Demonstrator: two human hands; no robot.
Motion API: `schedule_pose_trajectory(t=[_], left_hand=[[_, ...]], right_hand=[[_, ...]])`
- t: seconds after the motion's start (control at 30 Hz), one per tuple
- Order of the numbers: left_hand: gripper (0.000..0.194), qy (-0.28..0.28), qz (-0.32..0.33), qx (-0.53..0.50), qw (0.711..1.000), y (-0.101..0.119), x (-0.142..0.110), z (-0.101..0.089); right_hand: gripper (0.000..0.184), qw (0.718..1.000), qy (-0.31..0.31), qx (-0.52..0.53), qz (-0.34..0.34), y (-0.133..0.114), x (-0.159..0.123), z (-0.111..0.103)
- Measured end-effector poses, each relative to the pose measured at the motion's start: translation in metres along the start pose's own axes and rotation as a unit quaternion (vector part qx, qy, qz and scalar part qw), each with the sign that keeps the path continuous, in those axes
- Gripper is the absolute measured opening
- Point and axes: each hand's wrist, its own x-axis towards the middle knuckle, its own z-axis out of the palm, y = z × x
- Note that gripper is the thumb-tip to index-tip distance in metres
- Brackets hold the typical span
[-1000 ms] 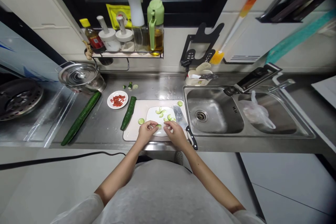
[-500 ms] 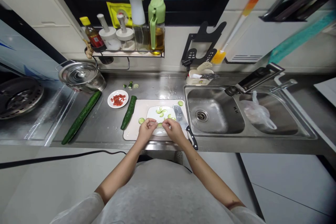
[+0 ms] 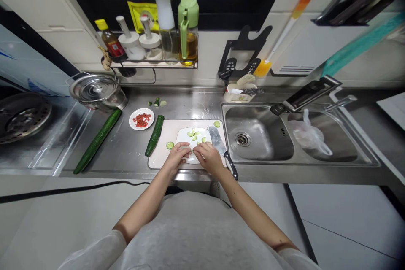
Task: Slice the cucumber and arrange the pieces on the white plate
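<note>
Over the front of a white plate, my left hand and my right hand meet, fingers pinched on a small cucumber slice, mostly hidden between the fingertips. Several curved cucumber pieces lie on the plate's far half. The plate rests on a pale cutting board. Round cucumber slices sit on the board, one slice at the left and another slice at the top right. A kitchen knife lies beside the plate, its black handle over the board's right edge. A cut cucumber lies along the left edge.
A whole cucumber and a small plate of chopped red pieces are to the left, with a lidded steel pot behind. A double sink is at right, a plastic bag in it. A shelf holds bottles.
My fingertips have drawn closer together around the cucumber slice, which has turned from flat to edge-on. My right hand has shifted slightly left. Everything else stays in place.
</note>
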Motion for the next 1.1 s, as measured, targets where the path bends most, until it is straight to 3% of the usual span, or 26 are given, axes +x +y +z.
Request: schedule_pose_trajectory(t=[0.67,0.9,1.1], left_hand=[[0.049,-0.007,0.16,0.048,0.986,-0.008,0.007,0.0],[0.048,0.0,0.169,0.067,0.983,-0.013,0.013,0.001],[0.043,-0.002,0.183,0.052,0.982,-0.021,0.023,0.0]], right_hand=[[0.017,0.99,0.009,0.098,0.104,0.003,-0.002,0.013],[0.016,0.967,0.004,0.173,0.186,0.011,-0.005,0.023],[0.017,0.931,0.014,0.254,0.261,0.016,-0.004,0.031]])
